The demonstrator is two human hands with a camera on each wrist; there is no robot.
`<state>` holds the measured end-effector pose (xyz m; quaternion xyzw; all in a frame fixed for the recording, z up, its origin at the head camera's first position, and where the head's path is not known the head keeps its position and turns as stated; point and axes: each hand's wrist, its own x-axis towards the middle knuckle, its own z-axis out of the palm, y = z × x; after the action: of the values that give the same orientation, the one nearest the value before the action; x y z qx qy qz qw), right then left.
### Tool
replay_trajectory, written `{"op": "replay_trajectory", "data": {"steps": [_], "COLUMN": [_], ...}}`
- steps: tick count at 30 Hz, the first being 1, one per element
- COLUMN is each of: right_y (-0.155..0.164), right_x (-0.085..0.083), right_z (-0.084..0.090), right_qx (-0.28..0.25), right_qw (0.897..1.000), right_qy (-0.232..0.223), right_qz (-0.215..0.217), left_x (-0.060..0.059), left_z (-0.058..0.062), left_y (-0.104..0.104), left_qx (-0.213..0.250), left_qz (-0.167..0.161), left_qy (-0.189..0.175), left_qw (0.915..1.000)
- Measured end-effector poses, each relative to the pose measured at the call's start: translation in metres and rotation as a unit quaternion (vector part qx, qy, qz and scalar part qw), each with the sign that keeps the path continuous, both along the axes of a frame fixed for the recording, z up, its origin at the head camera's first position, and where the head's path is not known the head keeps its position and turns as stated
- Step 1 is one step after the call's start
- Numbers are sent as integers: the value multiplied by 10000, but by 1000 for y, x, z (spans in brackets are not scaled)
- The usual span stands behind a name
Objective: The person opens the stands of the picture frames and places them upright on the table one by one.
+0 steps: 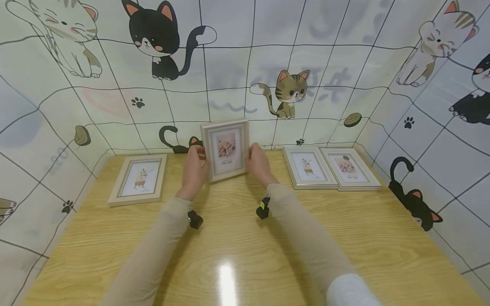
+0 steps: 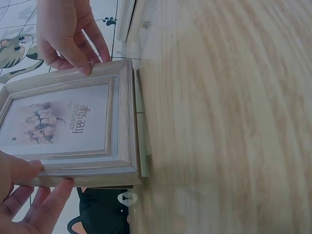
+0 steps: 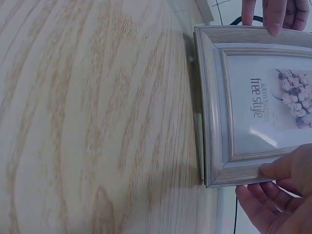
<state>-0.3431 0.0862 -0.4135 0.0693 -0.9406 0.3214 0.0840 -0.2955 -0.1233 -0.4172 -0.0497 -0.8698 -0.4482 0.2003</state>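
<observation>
**Upright frame held at both side edges**

At the left of the wooden counter (image 1: 237, 255), a light wooden frame (image 1: 138, 179) with a plant print lies flat, well apart from the hands.

The left hand (image 1: 193, 172) grips the left edge of the standing picture frame (image 1: 226, 149): its thumb lies on the front moulding and its fingers curl behind the edge, so the grip is pinching the frame. In the left wrist view the same frame (image 2: 73, 124) shows a print of pale flowers with the words "free style".

The frame stands upright near the back of the counter, at its middle, its lower edge on the wood, just in front of the cat-patterned wall (image 1: 268, 63).

The right hand (image 1: 259, 163) holds the opposite edge in the same manner, thumb in front and fingers behind, its grip pinching the moulding.

Further right, two silver-toned frames (image 1: 331, 168) lie flat side by side, touching, the right one overlapping the left slightly.
</observation>
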Motion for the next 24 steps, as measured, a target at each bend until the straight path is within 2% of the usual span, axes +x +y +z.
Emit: {"op": "replay_trajectory", "data": {"steps": [3, 15, 19, 24], "right_y": [3, 15, 16, 13], "right_x": [-1, -5, -5, 0], "right_z": [0, 2, 9, 22], "right_qx": [-42, -374, -545, -584], "right_qw": [10000, 9990, 9983, 9961], "right_qy": [-4, -237, 199, 656], "right_qz": [2, -95, -59, 0], "left_x": [1, 5, 6, 6], "left_z": [-2, -5, -5, -5], "left_y": [3, 10, 13, 15], "left_qx": [215, 359, 502, 453], "left_qz": [-50, -147, -255, -321], "left_qy": [1, -125, -135, -132], "left_qw": [9998, 9992, 9983, 9984]}}
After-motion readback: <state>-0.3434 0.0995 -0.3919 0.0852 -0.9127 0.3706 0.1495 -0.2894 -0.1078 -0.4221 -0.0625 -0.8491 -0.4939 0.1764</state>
